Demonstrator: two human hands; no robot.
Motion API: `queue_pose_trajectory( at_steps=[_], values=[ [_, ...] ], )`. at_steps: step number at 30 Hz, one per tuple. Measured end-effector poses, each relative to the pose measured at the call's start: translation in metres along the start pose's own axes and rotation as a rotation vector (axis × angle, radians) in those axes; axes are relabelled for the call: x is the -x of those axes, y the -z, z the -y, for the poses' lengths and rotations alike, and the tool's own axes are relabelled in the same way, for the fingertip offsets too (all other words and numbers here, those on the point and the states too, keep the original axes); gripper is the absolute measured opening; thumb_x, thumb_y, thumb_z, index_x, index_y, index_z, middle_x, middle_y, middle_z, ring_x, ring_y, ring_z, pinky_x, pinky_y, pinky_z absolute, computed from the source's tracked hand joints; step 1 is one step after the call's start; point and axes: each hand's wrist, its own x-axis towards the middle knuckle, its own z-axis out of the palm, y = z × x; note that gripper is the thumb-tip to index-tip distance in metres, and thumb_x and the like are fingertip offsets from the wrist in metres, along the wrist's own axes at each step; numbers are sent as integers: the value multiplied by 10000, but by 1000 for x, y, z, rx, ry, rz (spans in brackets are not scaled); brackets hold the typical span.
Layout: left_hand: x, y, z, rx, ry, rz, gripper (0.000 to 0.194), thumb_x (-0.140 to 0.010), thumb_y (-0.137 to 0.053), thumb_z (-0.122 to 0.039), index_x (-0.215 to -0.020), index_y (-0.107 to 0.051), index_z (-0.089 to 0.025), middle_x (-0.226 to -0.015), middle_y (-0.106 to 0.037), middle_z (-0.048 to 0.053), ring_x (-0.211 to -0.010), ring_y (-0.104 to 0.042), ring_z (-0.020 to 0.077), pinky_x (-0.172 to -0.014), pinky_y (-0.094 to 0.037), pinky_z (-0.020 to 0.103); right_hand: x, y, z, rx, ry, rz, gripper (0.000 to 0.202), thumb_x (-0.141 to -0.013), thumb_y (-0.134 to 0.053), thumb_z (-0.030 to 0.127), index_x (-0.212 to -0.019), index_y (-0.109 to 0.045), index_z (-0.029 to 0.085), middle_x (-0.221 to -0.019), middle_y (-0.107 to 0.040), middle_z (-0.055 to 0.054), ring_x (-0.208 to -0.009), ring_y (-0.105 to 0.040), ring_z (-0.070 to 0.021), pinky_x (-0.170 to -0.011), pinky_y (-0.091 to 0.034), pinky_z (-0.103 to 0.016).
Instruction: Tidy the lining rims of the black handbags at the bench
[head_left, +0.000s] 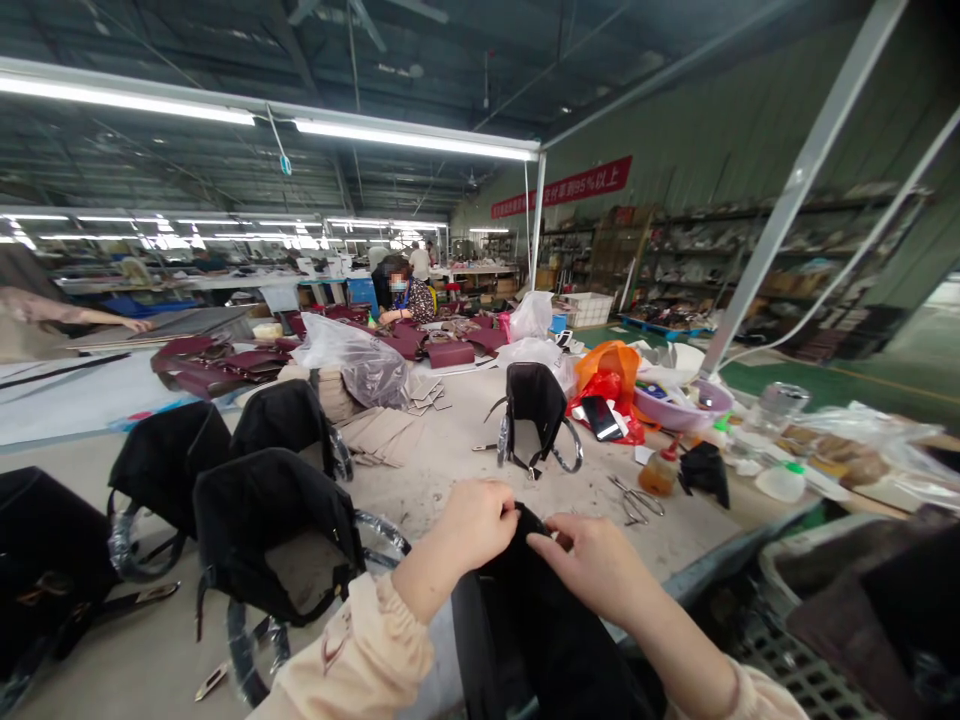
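Note:
A black fabric bag piece (547,630) lies in front of me at the table's near edge. My left hand (480,520) pinches its upper edge with curled fingers. Just to the right, my right hand (592,560) grips the same edge between thumb and fingers. The fabric between the two hands is folded, and its lower part runs out of the picture. Beyond my hands stands a black bag (532,405) with plastic-wrapped handles. More black bags, one of them an open-topped bag (277,520), stand to my left.
Scissors (637,500) and a bottle of amber liquid (660,470) lie at right, near a phone (601,418) and a purple basin (686,402). Flat beige pieces (382,435) and maroon pieces (450,350) lie farther back. A co-worker (409,295) sits beyond; another person's arm (75,312) reaches in at left.

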Motion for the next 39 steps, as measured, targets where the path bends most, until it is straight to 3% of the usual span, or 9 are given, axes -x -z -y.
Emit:
queue_pose_trajectory(
  at_steps=[8,19,22,26,32,36,39],
  values=[
    [-2,0,-1,28,-10,17,151,-749,-527,-182,-729,-676,-185,-716,-671,33,-697,-609,171,-644,-428,261,-18,3,6,70,23,36,360,-897,-437,365,-636,-645,229,-709,-695,-7,-696,-624,-156,-583,-323,-254],
    [0,2,-1,107,-4,29,63,-742,-590,-241,-765,-632,-201,-759,-669,15,-729,-617,174,-661,-437,265,-20,0,5,309,10,-11,305,-893,-441,300,-687,-645,207,-736,-687,-31,-726,-627,-173,-599,-328,-270],
    [3,3,0,200,48,33,237,-693,-639,-225,-921,-575,-218,-844,-675,8,-795,-628,189,-695,-455,276,-21,0,4,340,15,-8,307,-898,-431,312,-708,-649,208,-755,-690,-33,-738,-630,-179,-607,-341,-268],
    [10,6,4,278,147,50,524,-639,-674,-185,-1118,-468,-229,-1072,-651,41,-987,-611,229,-856,-455,331,-20,0,4,346,7,-9,301,-895,-429,313,-721,-654,212,-767,-694,-37,-750,-635,-188,-612,-365,-264],
    [34,17,13,330,225,1,627,-643,-676,-183,-1205,-407,-246,-1254,-549,69,-1149,-536,247,-980,-407,382,-19,0,7,332,-21,-18,302,-888,-425,305,-741,-661,187,-794,-698,-72,-767,-648,-210,-642,-409,-276],
    [51,29,19,398,278,-48,494,-693,-649,-225,-1141,-442,-212,-1218,-572,90,-1148,-540,226,-992,-406,377,-18,-1,12,308,-19,-23,316,-887,-406,299,-743,-663,186,-803,-701,-79,-784,-652,-224,-659,-426,-290],
    [61,36,19,395,306,-100,323,-766,-581,-284,-1058,-471,-201,-1078,-642,75,-1005,-612,192,-914,-452,341,-18,-3,16,292,-14,-23,322,-885,-398,290,-744,-670,189,-803,-703,-83,-790,-653,-226,-665,-435,-292]
  ],
)
